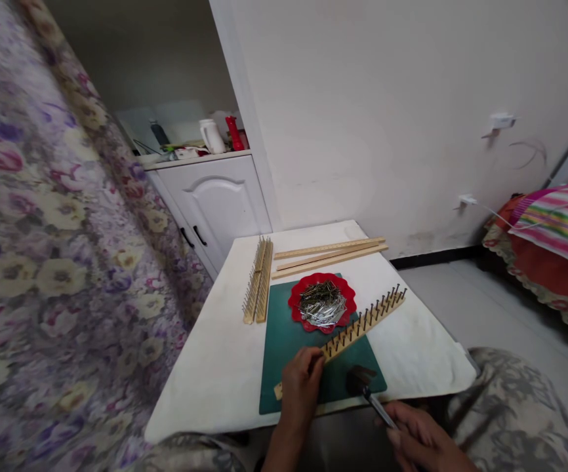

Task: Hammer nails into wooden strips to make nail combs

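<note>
A wooden strip [365, 327] lies slantwise over the green mat [278, 314], with dark nails standing upright along its far part. My left hand [301, 380] rests at the strip's near part, beside the last standing nails. Its thumb and fingers are pinched together, and what is between the fingertips is hidden. To the right, my right hand [419, 436] is closed around the handle of a hammer [380, 411]. The hammer's dark head hangs above the mat's front right corner, apart from the strip. A red scalloped bowl [296, 309] of loose dark and silvery nails stands just behind the strip.
Two nail-studded strips [265, 288] lie at the left of the white-covered table [205, 367]. Several plain wooden strips [330, 257] lie at the back, near the wall. A floral curtain [67, 262] hangs on the left. My knee [515, 400] is at the right front.
</note>
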{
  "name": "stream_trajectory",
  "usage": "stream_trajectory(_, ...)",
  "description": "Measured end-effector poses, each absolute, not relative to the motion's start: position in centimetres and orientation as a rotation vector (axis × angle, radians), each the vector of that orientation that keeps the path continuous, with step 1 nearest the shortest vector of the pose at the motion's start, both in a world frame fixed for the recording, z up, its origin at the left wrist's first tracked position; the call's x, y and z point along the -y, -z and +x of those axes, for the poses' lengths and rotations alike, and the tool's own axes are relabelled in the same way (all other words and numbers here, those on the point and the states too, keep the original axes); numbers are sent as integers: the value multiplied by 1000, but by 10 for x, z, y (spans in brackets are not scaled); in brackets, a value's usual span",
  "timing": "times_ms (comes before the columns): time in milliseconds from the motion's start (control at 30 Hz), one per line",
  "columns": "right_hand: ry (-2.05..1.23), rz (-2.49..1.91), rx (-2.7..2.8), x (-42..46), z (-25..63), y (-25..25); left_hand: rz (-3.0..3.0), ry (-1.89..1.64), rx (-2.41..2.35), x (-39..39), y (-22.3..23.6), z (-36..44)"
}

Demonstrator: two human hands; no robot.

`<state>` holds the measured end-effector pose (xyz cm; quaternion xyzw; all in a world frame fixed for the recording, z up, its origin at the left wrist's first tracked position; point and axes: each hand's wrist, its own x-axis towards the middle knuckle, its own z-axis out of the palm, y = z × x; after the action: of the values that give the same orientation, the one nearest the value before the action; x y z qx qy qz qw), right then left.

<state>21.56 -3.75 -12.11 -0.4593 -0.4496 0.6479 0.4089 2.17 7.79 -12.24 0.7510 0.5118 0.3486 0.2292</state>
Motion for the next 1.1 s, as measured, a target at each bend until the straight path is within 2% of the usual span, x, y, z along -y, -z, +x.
stream_trajectory(467, -1541, -1136, 1279, 7, 200, 71, 2032, -1026, -1349, -77, 122, 24)
stream_trajectory(1100, -1517, -1177, 1353, 1, 191, 65, 2034, -1019, -1315, -77, 124, 22)
